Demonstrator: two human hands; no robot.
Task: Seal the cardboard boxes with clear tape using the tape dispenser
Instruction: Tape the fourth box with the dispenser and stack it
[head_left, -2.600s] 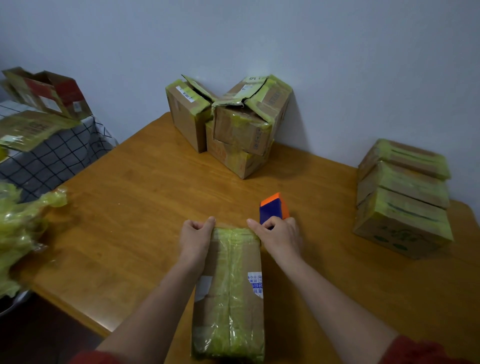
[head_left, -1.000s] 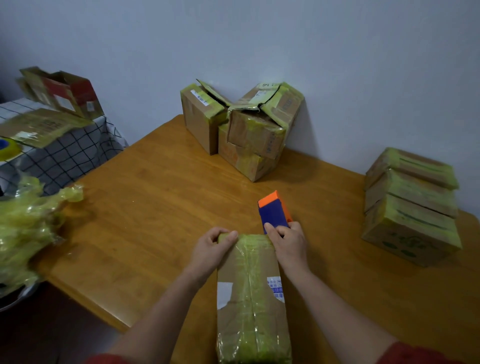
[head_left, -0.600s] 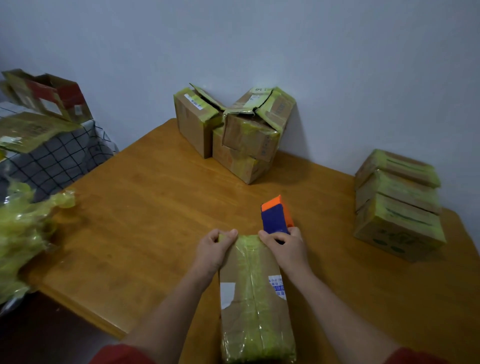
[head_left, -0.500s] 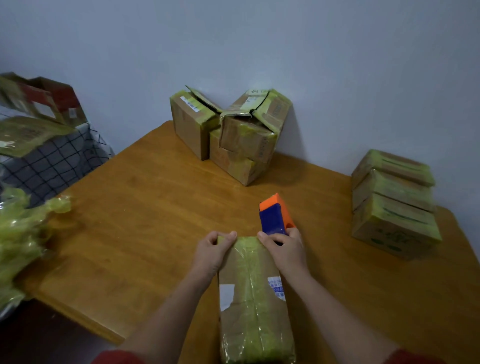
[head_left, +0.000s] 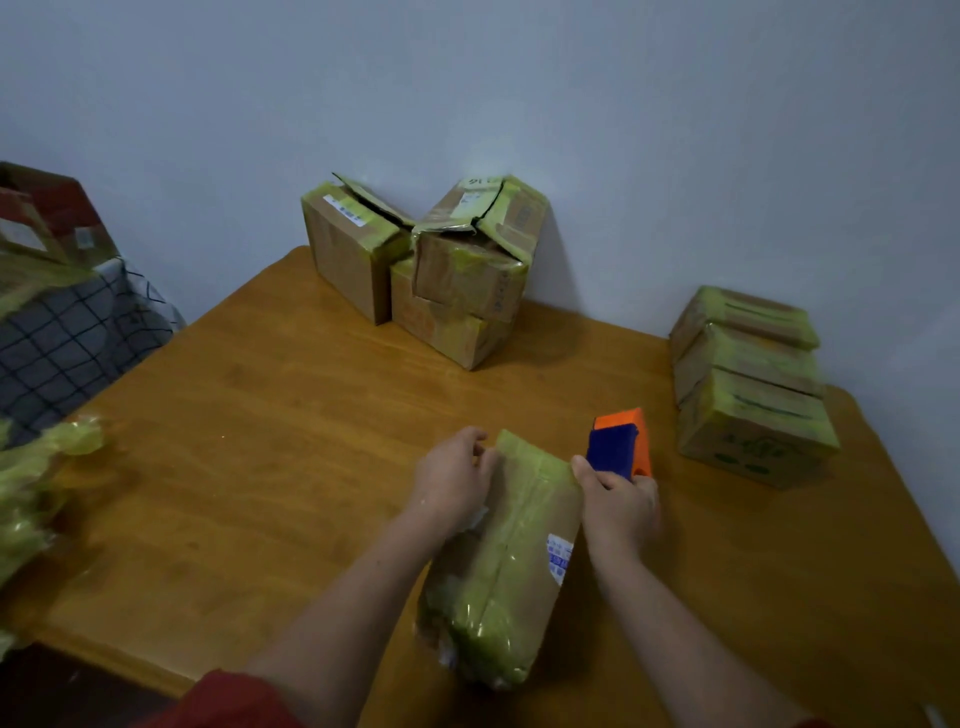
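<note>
A long cardboard box (head_left: 506, 566) wrapped in yellowish clear tape lies on the wooden table (head_left: 260, 447), its far end pointing away from me and slightly right. My left hand (head_left: 452, 480) grips the box's far left corner with curled fingers. My right hand (head_left: 618, 501) holds the blue and orange tape dispenser (head_left: 621, 447) at the box's far right corner, thumb along the box edge.
A heap of three opened boxes (head_left: 436, 270) stands against the wall at the back. Three taped boxes (head_left: 748, 384) are stacked at the right. Crumpled tape (head_left: 31, 493) lies at the left edge, beside a checked cloth (head_left: 67, 332) with more boxes.
The box has swung so its far end points slightly right. The dispenser and my right hand have shifted right with it. My left hand stays at the far left corner.
</note>
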